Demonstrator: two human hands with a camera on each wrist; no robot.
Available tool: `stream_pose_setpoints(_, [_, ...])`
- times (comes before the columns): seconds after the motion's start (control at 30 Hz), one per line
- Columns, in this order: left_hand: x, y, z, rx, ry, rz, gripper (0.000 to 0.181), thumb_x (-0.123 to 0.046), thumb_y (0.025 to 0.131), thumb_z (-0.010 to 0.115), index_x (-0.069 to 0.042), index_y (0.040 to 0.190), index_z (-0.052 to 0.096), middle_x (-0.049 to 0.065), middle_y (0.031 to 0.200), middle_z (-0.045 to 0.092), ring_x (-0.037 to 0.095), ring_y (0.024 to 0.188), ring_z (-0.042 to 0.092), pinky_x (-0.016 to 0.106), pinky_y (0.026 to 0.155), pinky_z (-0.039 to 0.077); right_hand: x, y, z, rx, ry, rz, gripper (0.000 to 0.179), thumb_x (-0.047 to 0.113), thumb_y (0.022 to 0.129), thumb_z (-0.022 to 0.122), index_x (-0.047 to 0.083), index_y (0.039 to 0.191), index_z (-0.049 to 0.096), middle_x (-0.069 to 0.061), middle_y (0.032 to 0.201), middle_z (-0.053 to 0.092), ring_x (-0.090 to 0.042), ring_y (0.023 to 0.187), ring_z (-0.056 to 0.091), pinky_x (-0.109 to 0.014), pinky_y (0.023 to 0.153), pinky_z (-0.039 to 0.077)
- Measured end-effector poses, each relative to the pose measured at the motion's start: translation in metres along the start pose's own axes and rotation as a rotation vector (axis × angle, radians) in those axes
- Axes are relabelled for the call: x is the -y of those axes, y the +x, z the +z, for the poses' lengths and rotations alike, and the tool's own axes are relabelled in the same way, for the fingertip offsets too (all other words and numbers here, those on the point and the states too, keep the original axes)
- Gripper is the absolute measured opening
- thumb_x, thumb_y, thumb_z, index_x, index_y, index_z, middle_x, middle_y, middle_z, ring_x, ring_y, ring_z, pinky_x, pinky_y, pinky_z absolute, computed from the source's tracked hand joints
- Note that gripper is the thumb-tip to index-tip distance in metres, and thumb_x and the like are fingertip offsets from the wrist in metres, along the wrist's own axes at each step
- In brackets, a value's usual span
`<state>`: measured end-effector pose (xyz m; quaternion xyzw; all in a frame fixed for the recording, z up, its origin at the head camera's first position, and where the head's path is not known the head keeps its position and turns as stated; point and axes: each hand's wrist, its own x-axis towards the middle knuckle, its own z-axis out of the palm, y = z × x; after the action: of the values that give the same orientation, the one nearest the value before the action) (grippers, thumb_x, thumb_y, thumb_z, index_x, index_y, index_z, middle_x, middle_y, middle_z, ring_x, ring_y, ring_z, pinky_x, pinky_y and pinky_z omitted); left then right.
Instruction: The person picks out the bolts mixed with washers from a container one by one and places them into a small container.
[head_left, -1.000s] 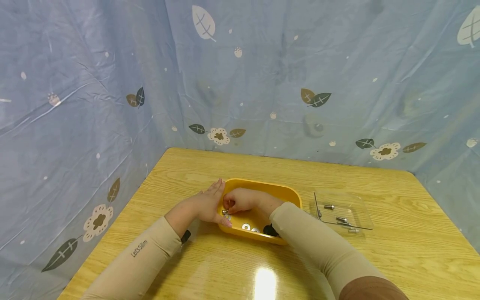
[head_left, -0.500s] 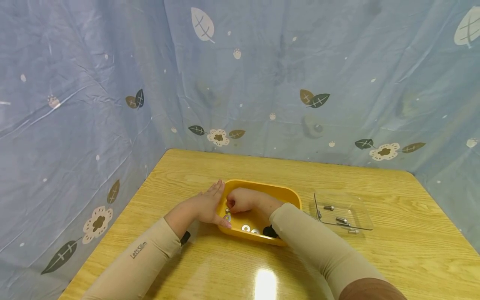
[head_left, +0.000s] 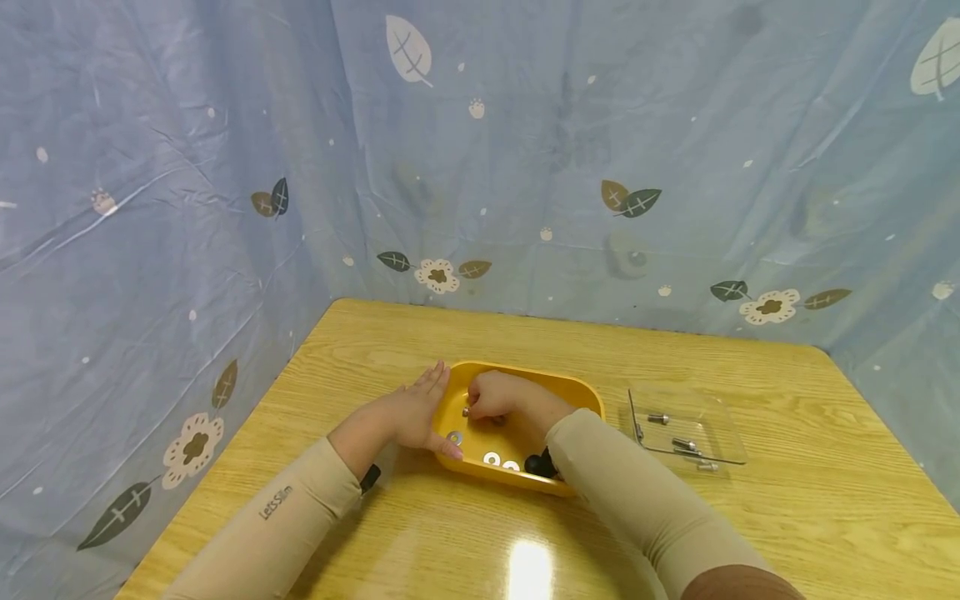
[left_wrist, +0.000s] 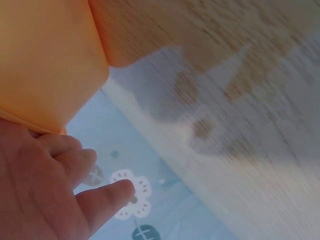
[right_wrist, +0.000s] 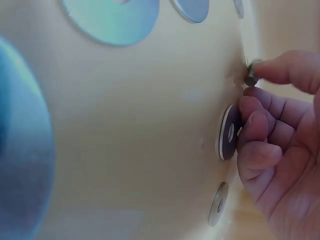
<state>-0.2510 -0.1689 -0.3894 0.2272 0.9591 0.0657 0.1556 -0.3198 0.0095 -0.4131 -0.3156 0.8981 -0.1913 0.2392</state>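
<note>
A yellow plastic bin (head_left: 519,365) stands on the wooden table. My left hand (head_left: 414,415) is spread against its left end, thumb over the front corner and fingers along the outside. The fingers (left_wrist: 106,202) are extended beside the bin's wall in the left wrist view. Inside the bin, my right hand (head_left: 495,395) pinches a small metal bolt (right_wrist: 251,75) between thumb and index finger, close to the bin floor. The other fingers are curled next to a washer (right_wrist: 230,132). Another flat washer (head_left: 454,437) lies near the left end, and more lie along the front wall.
Several dark round pieces (head_left: 533,464) sit at the bin's front right, partly hidden by my right sleeve (head_left: 630,492). To the right is a clear tray (head_left: 716,412) with a few bolts (head_left: 684,444) in or beside it. A blue patterned curtain (head_left: 525,167) hangs behind the table.
My right hand has moved right and slightly back inside the bin, carrying the bolt from the left end. The washer there now shows fully. My left hand has stayed in place.
</note>
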Motion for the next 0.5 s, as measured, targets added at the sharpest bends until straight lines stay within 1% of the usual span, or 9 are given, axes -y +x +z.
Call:
stream_pose_setpoints(0.07, [-0.0001, -0.0002, -0.0001, 0.002, 0.006, -0.001, 0.13, -0.079, 0.06, 0.056, -0.003, 0.146, -0.004, 0.015, 0.152, -0.008, 0.027, 0.14, -0.001, 0.055, 0.105, 0.019, -0.0016, -0.0001, -0.0012, 0.004, 0.021, -0.015, 0.022, 0.019, 0.082, 0.065, 0.01, 0.065, 0.053, 0.002, 0.052, 0.05, -0.011, 0.043, 0.048, -0.021, 0.042, 0.04])
stream_pose_setpoints(0.17, [0.0001, 0.0004, -0.0008, -0.004, 0.019, -0.002, 0.131, -0.081, 0.058, 0.054, -0.002, 0.146, -0.004, 0.015, 0.152, -0.007, 0.028, 0.14, 0.001, 0.055, 0.105, 0.02, -0.0038, 0.0004, -0.003, 0.008, 0.065, -0.07, 0.014, 0.015, 0.08, 0.068, 0.007, 0.082, 0.056, 0.001, 0.063, 0.052, -0.013, 0.046, 0.05, -0.022, 0.043, 0.042])
stream_pose_setpoints(0.23, [-0.0002, 0.0007, -0.0014, -0.005, 0.02, -0.004, 0.132, -0.081, 0.058, 0.054, -0.002, 0.146, -0.005, 0.015, 0.152, -0.007, 0.028, 0.14, 0.001, 0.055, 0.105, 0.021, -0.0051, 0.0011, -0.0034, 0.026, 0.105, -0.125, 0.021, 0.01, 0.079, 0.069, 0.006, 0.095, 0.056, -0.001, 0.068, 0.052, -0.013, 0.046, 0.049, -0.022, 0.042, 0.043])
stream_pose_setpoints(0.3, [-0.0002, 0.001, -0.0018, -0.004, 0.018, -0.003, 0.131, -0.08, 0.059, 0.055, -0.002, 0.146, -0.005, 0.015, 0.152, -0.008, 0.028, 0.139, 0.001, 0.055, 0.105, 0.021, -0.0059, 0.002, -0.0031, 0.062, 0.12, -0.193, 0.028, 0.006, 0.079, 0.069, 0.005, 0.104, 0.055, -0.002, 0.07, 0.053, -0.012, 0.047, 0.048, -0.021, 0.043, 0.042])
stream_pose_setpoints(0.4, [-0.0003, 0.0005, -0.0015, 0.001, 0.014, -0.001, 0.13, -0.078, 0.06, 0.057, -0.002, 0.146, -0.005, 0.015, 0.152, -0.008, 0.027, 0.139, 0.0, 0.055, 0.104, 0.021, -0.0064, 0.0035, -0.001, 0.106, 0.116, -0.288, 0.03, 0.002, 0.079, 0.068, 0.004, 0.107, 0.058, -0.003, 0.071, 0.055, -0.009, 0.051, 0.047, -0.02, 0.046, 0.041])
stream_pose_setpoints(0.5, [-0.0002, 0.0, -0.0009, 0.004, 0.014, 0.002, 0.13, -0.078, 0.06, 0.057, -0.002, 0.146, -0.005, 0.016, 0.152, -0.008, 0.028, 0.139, -0.001, 0.055, 0.104, 0.021, -0.0061, 0.0054, 0.0023, 0.105, 0.065, -0.365, 0.022, 0.004, 0.08, 0.068, 0.005, 0.102, 0.061, 0.001, 0.074, 0.055, -0.006, 0.06, 0.048, -0.018, 0.054, 0.042])
